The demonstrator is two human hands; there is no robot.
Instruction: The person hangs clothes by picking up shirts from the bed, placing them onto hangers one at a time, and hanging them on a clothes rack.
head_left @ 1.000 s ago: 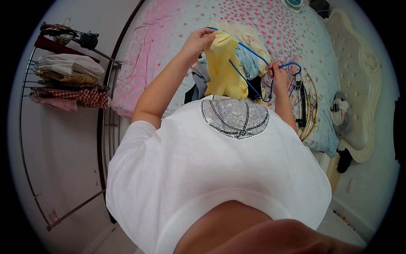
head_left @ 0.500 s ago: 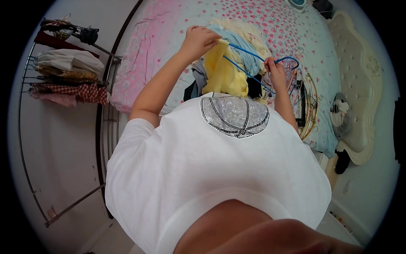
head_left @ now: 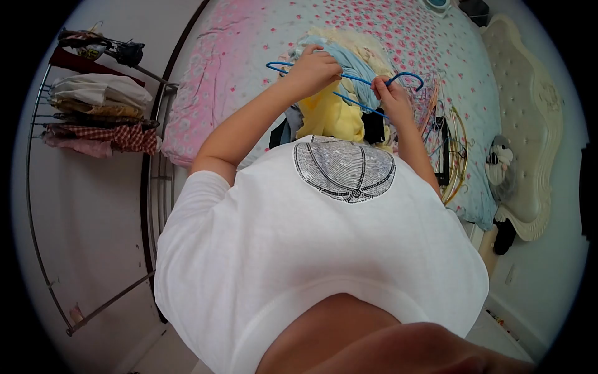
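Note:
My left hand [head_left: 316, 72] is closed at the upper edge of a yellow garment [head_left: 333, 115], around one arm of a blue hanger [head_left: 358, 78]. The hanger's left end sticks out past that hand, and its lower bar runs across the yellow cloth. My right hand [head_left: 392, 98] pinches the hanger near the base of its hook, which points right. Below the hands, the yellow garment hangs over a heap of clothes with a light blue garment [head_left: 349, 59], a cream lacy one [head_left: 361, 40] and some dark pieces.
The heap lies on a bed with a floral sheet [head_left: 249, 37]. Several loose hangers [head_left: 458, 153] lie right of it, near a plush toy [head_left: 498, 161] and the tufted headboard [head_left: 529, 112]. At left stands a metal rack [head_left: 37, 230] with hanging clothes [head_left: 106, 93].
The hanger has shifted left, and its left end now shows beyond my left hand. My left hand has moved right and slightly down; my right hand has moved a little left.

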